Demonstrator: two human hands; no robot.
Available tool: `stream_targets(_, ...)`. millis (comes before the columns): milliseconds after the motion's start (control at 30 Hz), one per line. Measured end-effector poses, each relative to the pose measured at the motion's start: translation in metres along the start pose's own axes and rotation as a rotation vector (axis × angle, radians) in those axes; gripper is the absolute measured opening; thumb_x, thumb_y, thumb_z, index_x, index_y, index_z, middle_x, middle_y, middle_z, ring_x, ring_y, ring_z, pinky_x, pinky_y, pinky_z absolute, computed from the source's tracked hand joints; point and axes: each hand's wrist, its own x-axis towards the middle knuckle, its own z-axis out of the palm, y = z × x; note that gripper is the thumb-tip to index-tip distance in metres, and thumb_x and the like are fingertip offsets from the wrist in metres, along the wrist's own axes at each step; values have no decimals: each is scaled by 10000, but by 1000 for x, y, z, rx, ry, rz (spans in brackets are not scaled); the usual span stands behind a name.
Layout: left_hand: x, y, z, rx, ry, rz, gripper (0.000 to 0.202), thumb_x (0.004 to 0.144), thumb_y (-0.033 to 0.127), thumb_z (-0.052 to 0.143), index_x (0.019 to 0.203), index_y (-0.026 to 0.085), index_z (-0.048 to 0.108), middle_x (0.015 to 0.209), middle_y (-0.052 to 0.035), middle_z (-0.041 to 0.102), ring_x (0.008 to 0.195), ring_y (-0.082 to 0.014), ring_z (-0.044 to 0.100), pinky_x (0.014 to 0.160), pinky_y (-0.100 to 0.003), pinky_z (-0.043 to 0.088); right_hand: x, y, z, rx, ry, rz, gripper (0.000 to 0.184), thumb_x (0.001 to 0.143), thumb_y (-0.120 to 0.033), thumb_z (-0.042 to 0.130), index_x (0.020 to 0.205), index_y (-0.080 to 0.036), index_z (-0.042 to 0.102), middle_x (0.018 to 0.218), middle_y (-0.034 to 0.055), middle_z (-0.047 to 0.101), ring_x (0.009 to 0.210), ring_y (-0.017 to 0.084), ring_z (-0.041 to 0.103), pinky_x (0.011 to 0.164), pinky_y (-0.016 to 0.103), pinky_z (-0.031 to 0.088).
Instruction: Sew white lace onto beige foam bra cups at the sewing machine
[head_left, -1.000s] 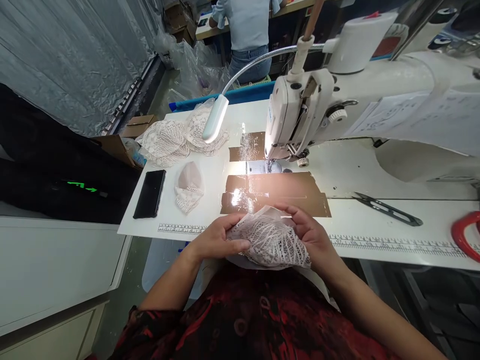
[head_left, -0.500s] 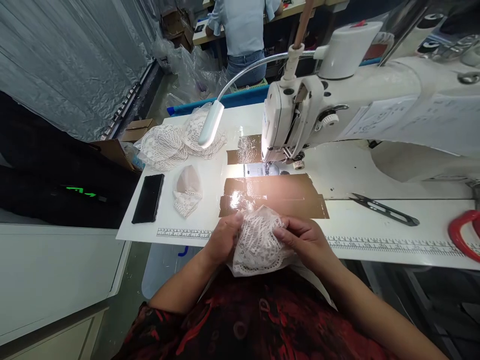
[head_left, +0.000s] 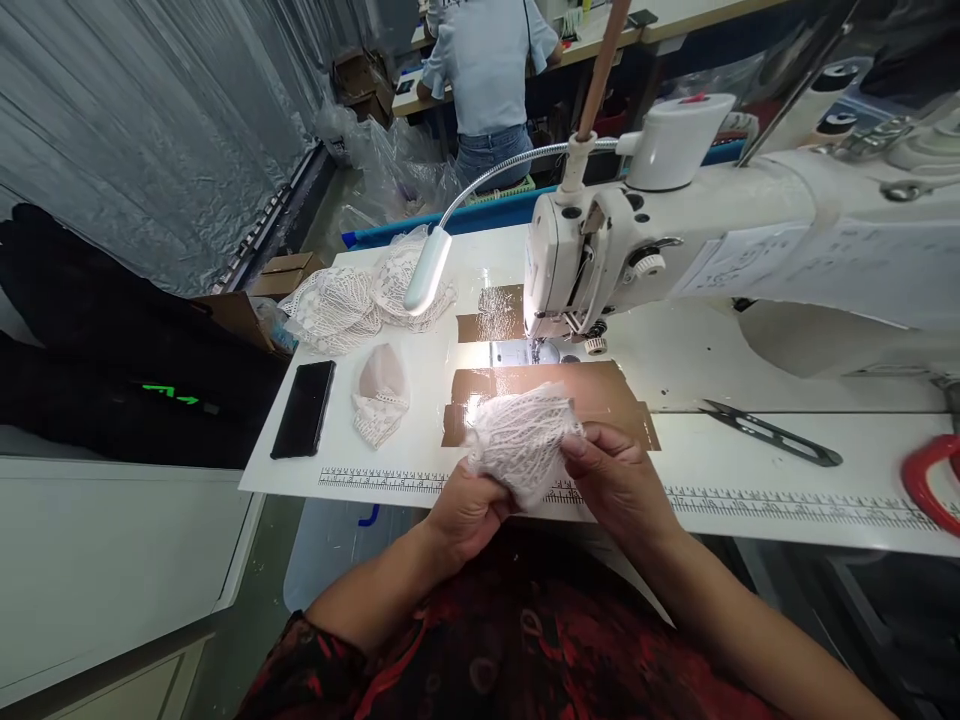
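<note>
A white lace cup piece [head_left: 525,440] is held up between my two hands, over the front edge of the sewing table. My left hand [head_left: 472,510] grips its lower left side, with the fingers partly hidden beneath the lace. At the right edge, my right hand [head_left: 619,480] pinches the fabric between thumb and fingers. Just beyond the lace stands a white sewing machine [head_left: 570,260], its needle area lit. Left of my hands lies a smaller cup piece [head_left: 381,395], sheer beige above and lace below.
More lace cups [head_left: 337,305] are piled at the back left, under a bendable lamp [head_left: 427,270]. A black phone [head_left: 303,410] lies at the left edge. Thread snips [head_left: 772,433] and red-handled scissors [head_left: 930,480] lie right. A person [head_left: 487,80] sits beyond the table.
The lace piece has been turned and lifted away from my lap, further over the table. My left hand has shifted beneath its lower left side. The view has tilted slightly.
</note>
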Motion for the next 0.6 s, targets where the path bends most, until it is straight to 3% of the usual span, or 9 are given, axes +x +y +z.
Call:
stream_targets(67,-3,4,-13,107,-78,24,65,648,159,715,703,138,688,731,-41,692,722,-160,635,674,-268,495,3,-5,-6,36,69,-36,267,590,-418,820,584,-221,639,553,-27,575,537,116,499,550,269,455)
stream_targets(133,-10,17,-29,289,-292,44,209,701,179,698,518,127,612,540,-25,613,556,-113,570,578,-234,451,5,-11,-13,15,75,-62,267,605,-401,815,575,-216,624,553,-31,568,522,105,489,532,255,443)
stream_targets(200,-16,37,-40,507,-498,77,251,762,200,658,528,122,608,567,-44,620,549,-115,563,556,-235,439,3,-16,-17,-56,-21,-48,242,647,-368,796,587,-208,623,589,-26,591,547,102,511,545,241,440)
stream_targets(267,-21,57,-42,680,-414,328,99,782,235,653,754,143,676,798,-69,675,755,-160,616,694,-272,485,-1,-18,-16,-178,-191,-11,198,697,-336,764,626,-203,636,652,-14,619,606,113,545,580,240,446)
stream_targets(333,-22,71,-38,887,-296,524,395,708,276,743,1080,189,639,1142,-89,627,1065,-228,567,907,-336,461,-5,-19,-10,-307,-367,1,172,739,-323,729,659,-198,642,703,-2,630,660,128,564,613,251,451)
stream_targets(367,-21,73,-34,981,-270,559,550,674,290,776,1183,208,586,1236,-88,582,1148,-245,525,969,-352,431,-8,-19,-6,-360,-431,-4,170,755,-324,712,669,-196,642,721,2,630,673,133,565,619,255,451)
stream_targets(433,-18,72,-27,1109,-284,519,583,691,312,769,1224,207,556,1217,-81,595,1119,-235,551,955,-335,444,-10,-19,1,-450,-484,-34,175,784,-334,678,685,-195,640,744,9,632,676,139,567,611,258,447)
stream_targets(533,-15,62,-22,1149,-297,457,337,809,313,656,1111,171,611,984,-50,663,867,-167,626,770,-264,494,-11,-19,7,-564,-431,-126,192,826,-338,623,702,-193,637,798,30,651,721,155,592,641,271,460)
stream_targets(600,-15,57,-21,1162,-296,461,297,834,311,624,1090,160,623,929,-41,666,801,-150,622,710,-245,488,-10,-19,7,-608,-382,-209,197,839,-323,602,694,-192,624,830,39,659,757,163,608,678,282,468)
